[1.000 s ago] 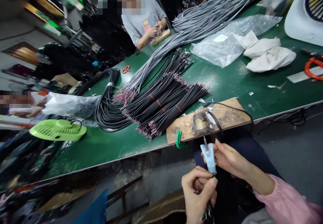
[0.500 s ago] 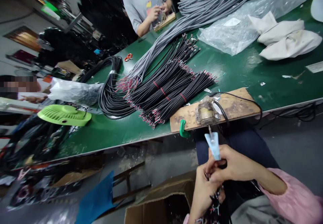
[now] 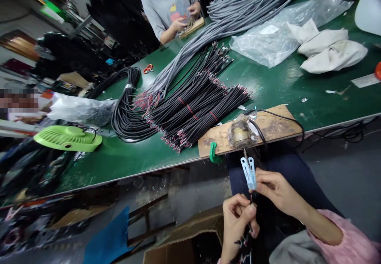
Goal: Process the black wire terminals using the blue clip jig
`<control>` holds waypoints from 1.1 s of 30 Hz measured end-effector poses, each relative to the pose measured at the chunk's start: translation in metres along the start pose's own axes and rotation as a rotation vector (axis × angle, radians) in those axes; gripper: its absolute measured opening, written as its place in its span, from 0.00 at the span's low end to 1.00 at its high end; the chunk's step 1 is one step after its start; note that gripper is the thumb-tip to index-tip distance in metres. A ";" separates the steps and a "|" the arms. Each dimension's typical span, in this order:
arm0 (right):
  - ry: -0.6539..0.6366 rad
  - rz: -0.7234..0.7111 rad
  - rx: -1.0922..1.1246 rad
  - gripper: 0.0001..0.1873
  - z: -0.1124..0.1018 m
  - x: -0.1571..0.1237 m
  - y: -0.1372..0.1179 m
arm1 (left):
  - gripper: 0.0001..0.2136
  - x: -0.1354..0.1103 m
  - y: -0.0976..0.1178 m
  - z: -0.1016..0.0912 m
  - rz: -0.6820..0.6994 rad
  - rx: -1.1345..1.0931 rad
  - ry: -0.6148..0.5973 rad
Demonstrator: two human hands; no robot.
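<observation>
My left hand point(image 3: 239, 220) is closed on a black cable point(image 3: 250, 226), whose reddish thin end points up between the fingertips. More black cables with stripped red and white ends hang below that hand. My right hand point(image 3: 278, 194) pinches at the lower end of a light-blue plastic clip point(image 3: 249, 173), just above my left fingertips. Two prongs with slots form the clip's upper part, and a thin metal rod point(image 3: 245, 153) reaches down between them. That rod sticks out from a wrapped metal cylinder point(image 3: 241, 134) on a wooden board point(image 3: 276, 125).
Black cable bundles point(image 3: 193, 107) with red bands lie on the green table point(image 3: 119, 163), beside grey cables point(image 3: 190, 48). A green clamp point(image 3: 213, 153) grips the board at the edge. A co-worker point(image 3: 169, 14) sits opposite. Below stand a cardboard box point(image 3: 184, 244) and a blue seat point(image 3: 108, 236).
My hands have moved slightly apart; before, they overlapped. The clip has turned, so its two slotted prongs now show. The view has shifted a little.
</observation>
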State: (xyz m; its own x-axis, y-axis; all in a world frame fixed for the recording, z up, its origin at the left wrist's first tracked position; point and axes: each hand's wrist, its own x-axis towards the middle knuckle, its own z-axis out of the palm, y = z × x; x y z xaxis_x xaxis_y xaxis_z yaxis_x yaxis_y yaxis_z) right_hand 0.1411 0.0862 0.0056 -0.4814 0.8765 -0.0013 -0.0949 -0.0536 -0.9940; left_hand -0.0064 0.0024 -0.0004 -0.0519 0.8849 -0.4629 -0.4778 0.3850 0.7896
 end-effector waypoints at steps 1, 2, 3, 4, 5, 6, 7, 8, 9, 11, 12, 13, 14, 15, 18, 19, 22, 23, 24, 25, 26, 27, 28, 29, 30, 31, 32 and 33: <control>0.014 -0.002 -0.007 0.18 -0.002 0.000 -0.001 | 0.22 -0.001 0.001 0.003 0.010 -0.013 0.008; 0.025 -0.009 -0.032 0.17 -0.004 0.000 -0.003 | 0.22 -0.001 0.001 0.006 0.020 -0.021 0.013; 0.031 -0.019 -0.068 0.14 -0.005 -0.001 -0.005 | 0.22 -0.001 0.002 0.009 0.036 -0.021 0.025; 0.030 -0.030 -0.106 0.12 -0.007 -0.003 -0.008 | 0.21 -0.002 0.002 0.012 0.054 -0.010 0.047; 0.022 -0.042 -0.142 0.11 -0.007 -0.004 -0.010 | 0.21 -0.002 0.003 0.014 0.072 0.009 0.080; 0.012 -0.055 -0.172 0.10 -0.008 -0.006 -0.012 | 0.20 -0.003 0.004 0.016 0.088 0.034 0.116; 0.000 -0.071 -0.192 0.09 -0.008 -0.008 -0.013 | 0.20 -0.003 0.005 0.018 0.097 0.063 0.143; -0.010 -0.087 -0.200 0.09 -0.008 -0.009 -0.014 | 0.20 -0.004 0.005 0.019 0.097 0.090 0.158; -0.020 -0.103 -0.197 0.09 -0.008 -0.010 -0.015 | 0.19 -0.005 0.006 0.019 0.094 0.113 0.160; -0.058 -0.128 -0.158 0.09 -0.009 -0.010 -0.015 | 0.18 -0.007 0.006 0.018 0.095 0.145 0.136; -0.090 -0.136 -0.130 0.10 -0.010 -0.010 -0.015 | 0.18 -0.008 0.004 0.016 0.095 0.155 0.110; -0.128 -0.143 -0.104 0.10 -0.011 -0.009 -0.015 | 0.17 -0.009 0.002 0.014 0.095 0.158 0.082; -0.166 -0.149 -0.084 0.10 -0.012 -0.009 -0.015 | 0.17 -0.010 0.000 0.011 0.094 0.154 0.056; -0.198 -0.155 -0.070 0.11 -0.013 -0.008 -0.014 | 0.16 -0.010 -0.003 0.009 0.091 0.143 0.026; -0.182 -0.157 -0.041 0.13 -0.012 -0.007 -0.012 | 0.15 -0.009 -0.012 0.002 0.102 0.094 -0.022; -0.147 -0.151 -0.023 0.13 -0.011 -0.007 -0.010 | 0.14 -0.008 -0.014 0.001 0.118 0.076 -0.029; -0.040 -0.126 0.072 0.16 -0.004 -0.008 -0.004 | 0.10 -0.004 -0.017 -0.001 0.177 0.014 -0.063; -0.021 -0.121 0.113 0.15 -0.002 -0.008 -0.002 | 0.09 -0.002 -0.017 -0.001 0.193 -0.010 -0.075; -0.011 -0.117 0.149 0.15 0.000 -0.008 -0.001 | 0.08 -0.001 -0.017 -0.001 0.202 -0.037 -0.093; -0.008 -0.117 0.176 0.14 0.000 -0.008 0.000 | 0.07 0.001 -0.016 -0.001 0.207 -0.069 -0.116; -0.017 -0.120 0.191 0.14 0.000 -0.008 0.001 | 0.07 0.002 -0.016 0.000 0.208 -0.101 -0.136; -0.030 -0.125 0.194 0.14 -0.001 -0.007 0.000 | 0.06 0.003 -0.015 0.000 0.204 -0.128 -0.155; -0.045 -0.135 0.183 0.15 -0.002 -0.007 0.000 | 0.05 0.003 -0.014 0.000 0.199 -0.148 -0.165; -0.054 -0.149 0.159 0.15 -0.003 -0.007 -0.001 | 0.05 0.004 -0.014 0.001 0.190 -0.157 -0.170; -0.055 -0.165 0.126 0.15 -0.004 -0.007 -0.002 | 0.05 0.004 -0.013 0.001 0.178 -0.153 -0.168; -0.045 -0.180 0.091 0.14 -0.004 -0.007 -0.003 | 0.06 0.004 -0.013 0.002 0.167 -0.141 -0.166; -0.026 -0.192 0.060 0.13 -0.004 -0.007 -0.004 | 0.07 0.005 -0.012 0.003 0.160 -0.125 -0.164; 0.001 -0.201 0.039 0.13 -0.002 -0.007 -0.005 | 0.09 0.005 -0.012 0.004 0.155 -0.108 -0.165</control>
State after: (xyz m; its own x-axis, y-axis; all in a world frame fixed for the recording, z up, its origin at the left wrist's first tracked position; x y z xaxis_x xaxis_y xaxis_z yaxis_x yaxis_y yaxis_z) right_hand 0.1472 0.0813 0.0099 -0.4483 0.8720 0.1968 -0.2231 0.1040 -0.9692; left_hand 0.0026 0.0031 -0.0102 0.0076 0.9653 -0.2609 -0.5665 0.2192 0.7944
